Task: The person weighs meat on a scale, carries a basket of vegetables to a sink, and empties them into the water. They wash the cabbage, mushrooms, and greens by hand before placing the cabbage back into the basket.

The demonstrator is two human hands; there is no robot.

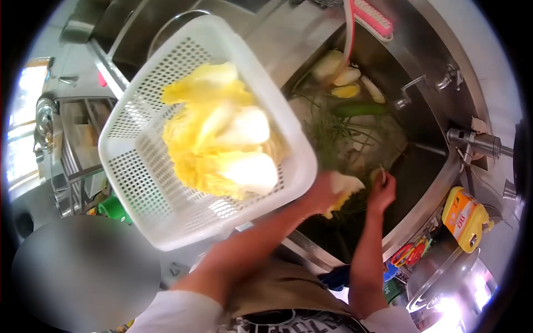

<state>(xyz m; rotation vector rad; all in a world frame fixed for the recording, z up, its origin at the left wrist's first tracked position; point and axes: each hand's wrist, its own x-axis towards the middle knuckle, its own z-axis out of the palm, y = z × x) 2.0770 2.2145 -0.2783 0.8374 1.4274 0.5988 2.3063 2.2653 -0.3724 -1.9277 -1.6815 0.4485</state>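
Note:
My left hand (323,194) reaches over the sink, its fingers closed around a napa cabbage leaf (347,183) with a white rib and yellow edge. Just right of it, my right hand (383,192) is pinched, with a small pale bit at its fingertips that I cannot make out. Below both hands, green stalks (338,130) and a long green vegetable (360,109) lie in the sink's water. More cabbage pieces (345,76) float at the far end. Beside my left forearm, a white perforated basket (150,205) holds several yellow-white cabbage leaves (214,133).
The steel sink (425,188) has taps (411,91) along its right wall. A pink brush (373,19) lies on the far rim. Near the right edge stands a yellow jug (465,219). At left is a metal rack (69,161), with a blurred round shape (86,272) below.

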